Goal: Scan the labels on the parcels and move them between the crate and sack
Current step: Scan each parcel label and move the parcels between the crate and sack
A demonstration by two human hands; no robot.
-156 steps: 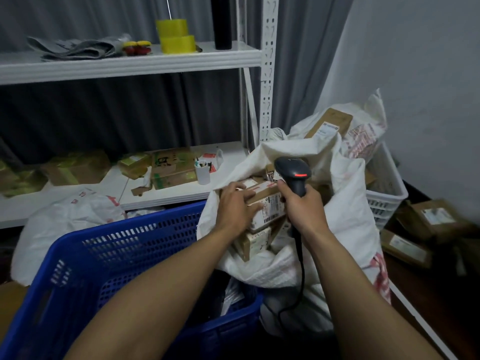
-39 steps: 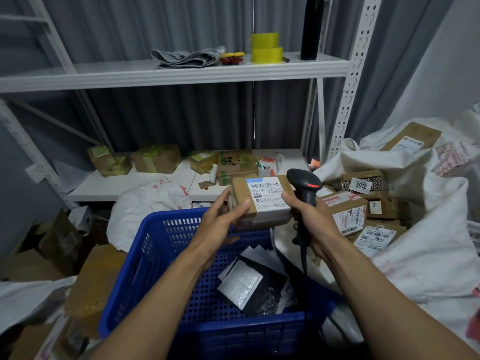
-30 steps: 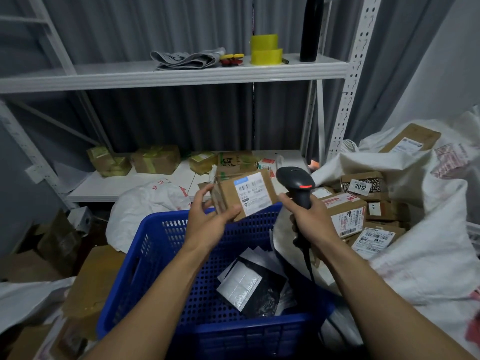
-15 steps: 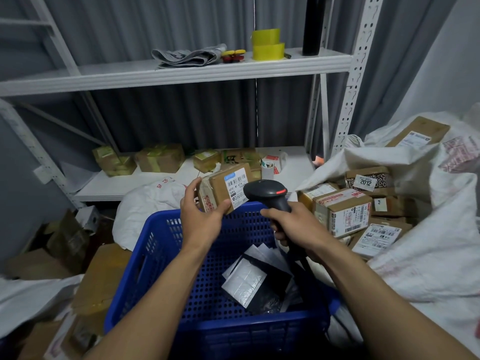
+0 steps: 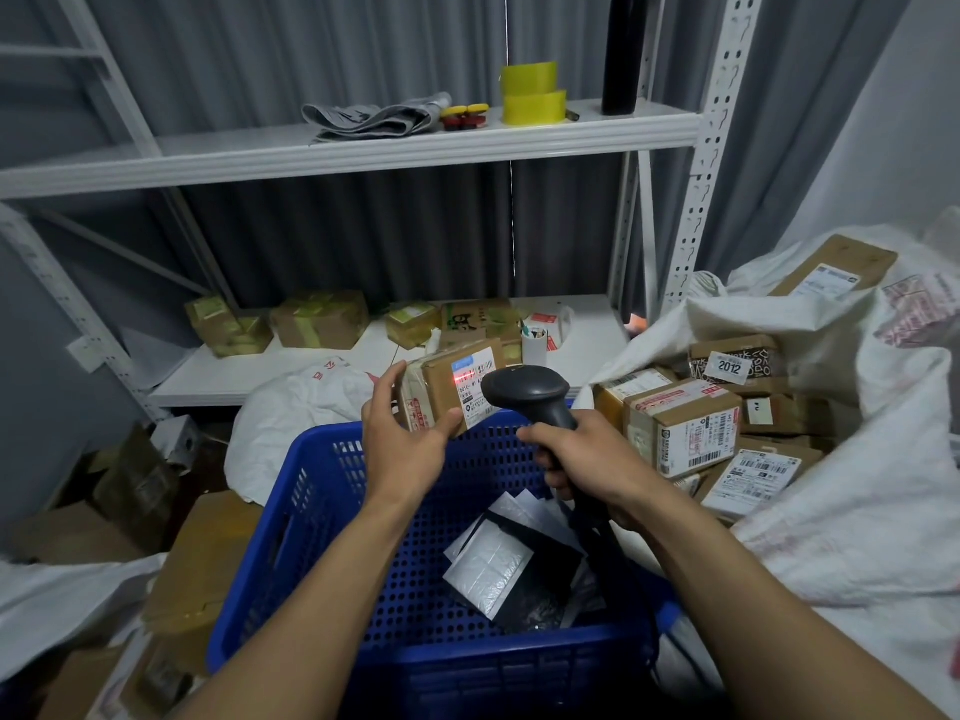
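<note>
While the left hand (image 5: 402, 444) grips the box (image 5: 451, 388) and the right hand (image 5: 584, 456) clasps the scanner (image 5: 524, 394) (red beam on label), scanning is underway; next, lower it into the crate (image 5: 332, 517).

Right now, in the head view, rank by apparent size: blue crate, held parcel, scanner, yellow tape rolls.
1. blue crate
2. held parcel
3. scanner and yellow tape rolls: alike, rolls farther away, unranked.

Single head-worn view, wide-angle, facing forward-down, close above blue crate (image 5: 311, 511).

Cardboard parcel (image 5: 447, 387); perforated plastic crate (image 5: 322, 517).
</note>
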